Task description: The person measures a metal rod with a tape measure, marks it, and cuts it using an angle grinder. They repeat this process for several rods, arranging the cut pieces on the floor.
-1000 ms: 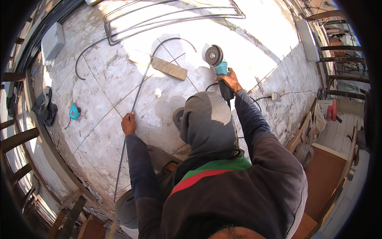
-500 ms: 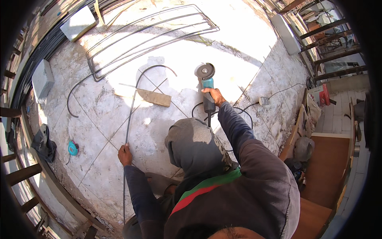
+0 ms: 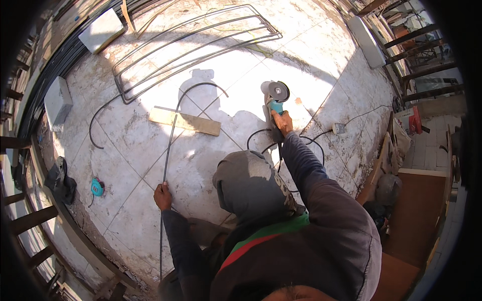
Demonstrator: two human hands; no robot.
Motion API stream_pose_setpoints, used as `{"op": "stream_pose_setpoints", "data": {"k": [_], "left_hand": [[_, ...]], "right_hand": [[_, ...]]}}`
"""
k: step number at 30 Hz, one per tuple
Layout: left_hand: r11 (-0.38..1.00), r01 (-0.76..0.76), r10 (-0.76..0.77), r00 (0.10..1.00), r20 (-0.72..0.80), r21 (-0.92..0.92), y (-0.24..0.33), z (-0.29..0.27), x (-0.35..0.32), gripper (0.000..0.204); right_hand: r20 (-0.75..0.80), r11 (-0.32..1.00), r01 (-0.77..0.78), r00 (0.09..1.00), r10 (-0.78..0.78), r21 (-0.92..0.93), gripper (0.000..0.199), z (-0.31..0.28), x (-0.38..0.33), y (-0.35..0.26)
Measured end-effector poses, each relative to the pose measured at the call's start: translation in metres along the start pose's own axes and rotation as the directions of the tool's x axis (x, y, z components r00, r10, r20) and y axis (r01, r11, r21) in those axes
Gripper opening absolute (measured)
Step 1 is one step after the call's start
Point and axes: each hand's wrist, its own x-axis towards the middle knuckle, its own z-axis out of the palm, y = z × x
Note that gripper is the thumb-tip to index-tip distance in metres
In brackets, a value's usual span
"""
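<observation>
Left hand: I see my left hand (image 3: 162, 196) clenched around the bent steel rod (image 3: 169, 145), low on its straight run, arm reaching down-left.
Right hand: my right hand (image 3: 282, 123) grips the grinder (image 3: 275, 100), arm stretched forward.
Rod: lies on the tiled floor (image 3: 125, 155), crossing the wooden board (image 3: 185, 121).
Change: the grinder has moved further from the board; the tape measure (image 3: 97, 187) stayed put.

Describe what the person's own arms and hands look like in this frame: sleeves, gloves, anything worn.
Both arms are covered to the wrist by long dark sleeves of a loose, dull purplish-grey top, creased along the forearms. The left hand and right hand are bare: no gloves, and no watch or band can be made out. A grey hood and a green and red strip show at the shoulders.
</observation>
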Motion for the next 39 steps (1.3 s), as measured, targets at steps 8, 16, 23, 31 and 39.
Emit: {"op": "stream_pose_setpoints", "data": {"k": [8,16,23,31,39], "left_hand": [[0.978,0.121,-0.120,0.993,0.017,-0.169,-0.004,-0.006,-0.002,0.040],[0.996,0.061,-0.068,0.990,-0.120,-0.063,0.017,-0.008,-0.009,0.036],[0.994,0.089,-0.064,0.943,-0.328,0.062,0.040,-0.042,0.002,0.029],[0.981,0.134,-0.060,0.898,-0.437,0.139,-0.005,-0.041,-0.018,0.013],[0.838,0.499,-0.335,0.790,-0.514,0.221,-0.030,-0.044,-0.056,0.020]], "right_hand": [[-0.098,0.911,0.033,0.992,-0.080,-0.412,0.092,0.012,-0.016,-0.002],[-0.462,0.885,0.106,0.821,-0.335,-0.454,0.093,0.020,-0.030,0.020],[-0.062,0.658,0.732,0.659,-0.750,-0.175,0.023,0.067,-0.059,-0.073],[0.368,0.387,0.862,0.493,-0.788,-0.328,0.040,0.181,0.012,-0.190],[0.587,0.019,0.810,0.440,-0.680,-0.586,0.040,0.227,0.007,-0.247]]}}
